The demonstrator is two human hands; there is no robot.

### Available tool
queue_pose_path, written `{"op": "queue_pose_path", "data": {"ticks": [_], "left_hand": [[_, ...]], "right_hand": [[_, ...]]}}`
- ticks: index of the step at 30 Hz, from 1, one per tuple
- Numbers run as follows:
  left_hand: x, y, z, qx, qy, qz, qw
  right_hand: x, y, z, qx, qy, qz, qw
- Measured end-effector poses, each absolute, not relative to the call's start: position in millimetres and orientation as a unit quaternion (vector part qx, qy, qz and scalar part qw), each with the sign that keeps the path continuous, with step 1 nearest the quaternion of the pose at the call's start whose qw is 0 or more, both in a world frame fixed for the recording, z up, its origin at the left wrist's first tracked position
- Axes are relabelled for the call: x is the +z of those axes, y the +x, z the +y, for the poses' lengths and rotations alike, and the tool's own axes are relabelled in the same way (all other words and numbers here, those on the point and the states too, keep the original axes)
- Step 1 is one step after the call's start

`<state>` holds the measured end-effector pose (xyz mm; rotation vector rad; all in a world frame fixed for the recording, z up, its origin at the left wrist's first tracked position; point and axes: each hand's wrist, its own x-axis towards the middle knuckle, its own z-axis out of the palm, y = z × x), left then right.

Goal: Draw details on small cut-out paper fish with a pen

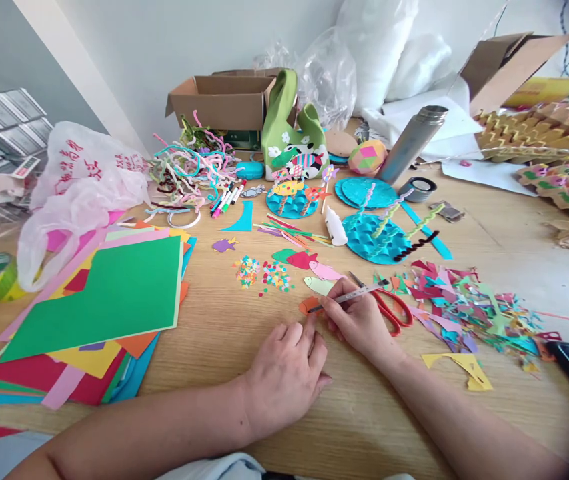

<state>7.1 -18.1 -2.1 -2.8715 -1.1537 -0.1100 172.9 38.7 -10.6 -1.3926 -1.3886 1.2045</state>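
My right hand (359, 320) is closed around a clear-barrelled pen (354, 293), its dark tip on a small orange paper fish (308, 305). My left hand (291, 367) lies on the table with curled fingers, the fingertips holding the orange piece down at its lower edge. Part of that piece is hidden by my hands. Just beyond it lie a pale green paper fish (320, 286), a pink one (327, 271), a red one (302, 260) and a green one (283, 255). Red-handled scissors (393, 310) lie partly behind my right hand.
Coloured paper sheets (134, 287) are stacked at left. Paper scraps (484, 307) spread at right. Beyond are confetti dots (277, 275), a white glue bottle (335, 227), blue discs with pipe cleaners (379, 240), a steel flask (414, 143) and a green felt bag (294, 140).
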Motion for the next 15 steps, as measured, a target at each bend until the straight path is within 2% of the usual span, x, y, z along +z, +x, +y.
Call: {"op": "queue_pose_path", "data": {"ticks": [15], "left_hand": [[-4.1,7.3,-18.4,-0.042,-0.928,-0.37,0.024]], "right_hand": [[-11.2,172.9,38.4,0.468,-0.554,-0.56,0.4]]}}
